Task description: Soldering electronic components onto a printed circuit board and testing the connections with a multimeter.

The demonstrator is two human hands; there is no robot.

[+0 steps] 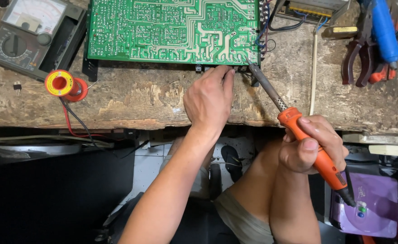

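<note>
A green circuit board lies solder side up at the back of a worn wooden bench. My left hand reaches to the board's near edge, fingertips pinching something small and dark there; what it is I cannot tell. My right hand grips an orange-handled soldering iron. The iron's metal tip touches the board's lower right corner, just right of my left fingers.
An analog multimeter sits at the back left. A reel of solder stands in front of it, with red and black leads beside it. Pliers and blue-handled tools lie at the right. A purple device sits below the bench.
</note>
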